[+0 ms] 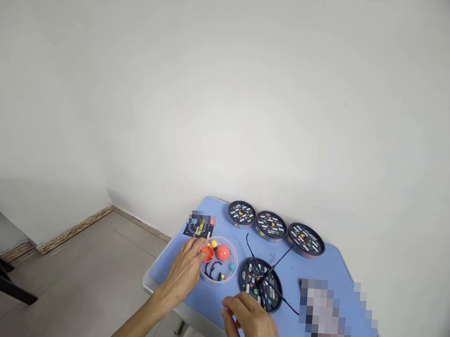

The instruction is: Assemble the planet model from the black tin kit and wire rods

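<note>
While your left hand (186, 269) pinched the orange half-shell (209, 252), seemingly to steady it, your right hand (256, 320) hovered nearby, loosely spread

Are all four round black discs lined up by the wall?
No, three discs line up by the wall, but the fourth disc sits nearer the right hand.

Lettering in sight, none of it legible
The dark card (193, 231) bears yellow characters too small to make out (its upper part is pixelated over). Small white labels dot the faces of the left disc (242, 212), the middle disc (271, 224) and the right disc (306, 239) along the wall, and of the nearer disc (245, 275); on all four, the print is too tiny to read.
</note>
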{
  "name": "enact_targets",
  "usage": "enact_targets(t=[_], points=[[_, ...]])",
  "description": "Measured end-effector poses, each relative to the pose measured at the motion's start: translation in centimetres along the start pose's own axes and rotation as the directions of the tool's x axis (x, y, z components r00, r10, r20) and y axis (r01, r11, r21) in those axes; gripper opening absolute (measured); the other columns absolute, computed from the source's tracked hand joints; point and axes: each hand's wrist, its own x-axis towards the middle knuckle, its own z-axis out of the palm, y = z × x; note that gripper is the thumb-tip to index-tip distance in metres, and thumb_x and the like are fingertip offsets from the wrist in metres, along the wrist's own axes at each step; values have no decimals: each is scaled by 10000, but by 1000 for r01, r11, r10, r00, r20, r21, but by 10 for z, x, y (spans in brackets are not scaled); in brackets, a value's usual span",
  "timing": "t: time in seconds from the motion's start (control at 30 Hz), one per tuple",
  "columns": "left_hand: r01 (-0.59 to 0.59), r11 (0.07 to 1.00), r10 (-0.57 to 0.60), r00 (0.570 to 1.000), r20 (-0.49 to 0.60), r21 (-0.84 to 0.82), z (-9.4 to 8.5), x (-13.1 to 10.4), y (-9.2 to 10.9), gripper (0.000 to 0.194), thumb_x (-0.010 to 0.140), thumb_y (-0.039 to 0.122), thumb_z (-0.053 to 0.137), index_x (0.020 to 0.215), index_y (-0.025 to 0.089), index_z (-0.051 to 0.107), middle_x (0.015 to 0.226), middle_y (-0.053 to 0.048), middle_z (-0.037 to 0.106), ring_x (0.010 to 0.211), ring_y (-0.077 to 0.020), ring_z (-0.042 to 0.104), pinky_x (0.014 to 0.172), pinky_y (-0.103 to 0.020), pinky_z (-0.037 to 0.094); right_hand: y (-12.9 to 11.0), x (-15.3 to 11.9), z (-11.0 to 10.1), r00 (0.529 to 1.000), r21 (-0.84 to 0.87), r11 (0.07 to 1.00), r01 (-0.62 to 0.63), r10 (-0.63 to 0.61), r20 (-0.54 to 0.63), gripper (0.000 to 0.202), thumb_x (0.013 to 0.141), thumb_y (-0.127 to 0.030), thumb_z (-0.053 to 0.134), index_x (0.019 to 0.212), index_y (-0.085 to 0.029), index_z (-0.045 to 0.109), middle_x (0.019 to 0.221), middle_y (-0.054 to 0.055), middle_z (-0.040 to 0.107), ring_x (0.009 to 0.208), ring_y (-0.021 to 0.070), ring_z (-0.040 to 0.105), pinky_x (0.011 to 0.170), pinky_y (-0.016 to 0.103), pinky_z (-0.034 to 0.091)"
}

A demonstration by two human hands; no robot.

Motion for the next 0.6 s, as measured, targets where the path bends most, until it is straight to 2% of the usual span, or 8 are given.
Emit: enact_targets(t=[0.1, 0.17, 0.23, 0.33, 0.43, 0.53, 0.6], points=[[51, 999, -51, 999, -18, -19, 8, -2, -1, 442, 809, 8, 356, 1068, 167, 676, 1298, -125, 611, 1197, -285, 543, 989, -446, 469, -4, 28, 26, 982, -115, 975, -188, 184, -43, 280, 953, -200, 422, 830, -225, 672, 775, 36, 681, 638, 149, 661, 541, 232, 387], [67, 997, -67, 998, -18, -34, 11, -3, -2, 448, 814, 15, 329, 1069, 153, 671, 1277, -142, 623, 1178, -289, 563, 968, -440, 479, -4, 49, 32, 934, -274, 899, -343, 358, 4, 284, 934, -140, 444, 812, -217, 689, 804, 45, 705, 670, 163, 683, 532, 243, 350], [78, 995, -79, 997, -10, -60, 12, -2, -3, 438, 822, 26, 321, 1046, 152, 676, 1263, -149, 630, 1171, -290, 570, 959, -442, 480, -4, 67, 33, 891, -395, 838, -376, 444, 94, 230, 895, -111, 498, 869, -203, 707, 885, 74, 734, 775, 201, 709, 571, 251, 366], [93, 994, -92, 996, 21, -55, 12, 1, -5, 411, 816, 29, 344, 994, 167, 688, 1259, -139, 632, 1169, -280, 570, 966, -432, 472, -5, 87, 32, 876, -443, 828, -343, 453, 168, 144, 846, -169, 600, 933, -175, 715, 926, 120, 748, 877, 266, 709, 654, 286, 417], [92, 995, -90, 993, 70, -22, 10, 4, -6, 407, 797, 10, 364, 980, 160, 696, 1260, -150, 621, 1166, -277, 570, 968, -410, 469, -8, 99, 34, 873, -448, 838, -311, 439, 214, 186, 801, -259, 679, 945, -147, 718, 937, 147, 749, 915, 304, 700, 716, 323, 448], [93, 996, -91, 989, 116, -15, 7, 7, -6, 400, 801, 5, 369, 987, 145, 694, 1237, -161, 618, 1128, -273, 587, 949, -391, 479, -9, 108, 36, 868, -451, 843, -292, 432, 245, 250, 775, -278, 709, 976, -130, 713, 962, 152, 749, 932, 304, 699, 739, 324, 463], [92, 996, -88, 988, 128, -23, 4, 8, -5, 392, 806, 4, 372, 981, 148, 692, 1227, -157, 617, 1124, -269, 588, 946, -381, 480, -7, 111, 38, 867, -455, 843, -288, 431, 250, 208, 821, -229, 650, 993, -129, 709, 968, 157, 749, 941, 290, 702, 738, 316, 467]])
